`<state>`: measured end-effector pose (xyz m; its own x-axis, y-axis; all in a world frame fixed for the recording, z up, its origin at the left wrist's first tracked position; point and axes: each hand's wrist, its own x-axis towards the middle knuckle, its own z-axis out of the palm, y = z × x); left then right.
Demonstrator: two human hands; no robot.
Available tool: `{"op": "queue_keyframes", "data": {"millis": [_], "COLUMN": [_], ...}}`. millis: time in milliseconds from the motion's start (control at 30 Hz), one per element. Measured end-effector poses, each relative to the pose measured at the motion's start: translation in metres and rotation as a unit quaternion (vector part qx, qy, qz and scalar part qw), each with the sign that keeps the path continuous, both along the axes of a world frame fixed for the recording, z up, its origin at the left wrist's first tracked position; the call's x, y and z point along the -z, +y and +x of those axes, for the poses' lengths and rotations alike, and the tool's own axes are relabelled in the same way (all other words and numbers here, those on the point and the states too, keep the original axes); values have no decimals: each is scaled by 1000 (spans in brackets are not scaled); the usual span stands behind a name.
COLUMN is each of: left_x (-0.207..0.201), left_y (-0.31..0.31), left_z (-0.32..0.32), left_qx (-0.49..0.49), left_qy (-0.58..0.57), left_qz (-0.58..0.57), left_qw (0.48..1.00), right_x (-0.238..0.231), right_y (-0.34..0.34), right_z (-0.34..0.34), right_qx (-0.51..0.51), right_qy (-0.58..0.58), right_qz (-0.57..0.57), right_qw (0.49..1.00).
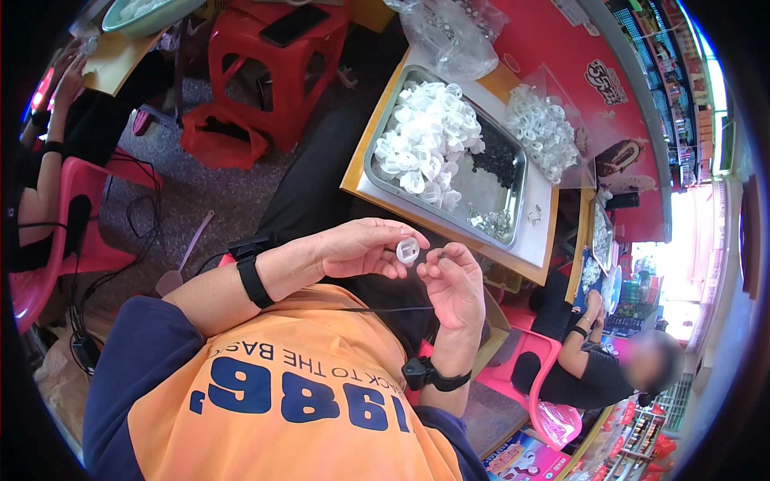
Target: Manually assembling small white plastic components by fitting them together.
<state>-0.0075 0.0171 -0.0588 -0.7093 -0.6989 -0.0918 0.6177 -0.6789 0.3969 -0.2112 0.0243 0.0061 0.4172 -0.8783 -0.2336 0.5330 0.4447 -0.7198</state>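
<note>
Left hand pinches small white plastic cap at fingertips, held up over lap, near table edge. Right hand just beside cap, fingers curled, thumb and forefinger closed on tiny dark part, too small to tell what. Both wrists wear black bands. Ahead on table: metal tray with heap of white caps, patch of black bits, few small metal pieces. Clear bag of white rings beside tray. Red stool on floor to left. Another person seated at right.
</note>
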Motion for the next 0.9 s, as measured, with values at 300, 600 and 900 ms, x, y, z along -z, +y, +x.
{"op": "queue_keyframes", "data": {"millis": [300,600,900], "left_x": [-3,-15,-5], "left_y": [0,2,3], "left_z": [1,5,6], "left_qx": [-1,5,23], "left_qy": [17,41,50], "left_qz": [44,61,54], "left_qw": [999,997,997], "right_x": [4,1,-23], "right_y": [-2,-1,5], "right_z": [-8,-1,8], "right_qx": [39,58,56], "right_qy": [4,2,252], "right_qz": [60,62,-149], "right_qw": [997,996,955]}}
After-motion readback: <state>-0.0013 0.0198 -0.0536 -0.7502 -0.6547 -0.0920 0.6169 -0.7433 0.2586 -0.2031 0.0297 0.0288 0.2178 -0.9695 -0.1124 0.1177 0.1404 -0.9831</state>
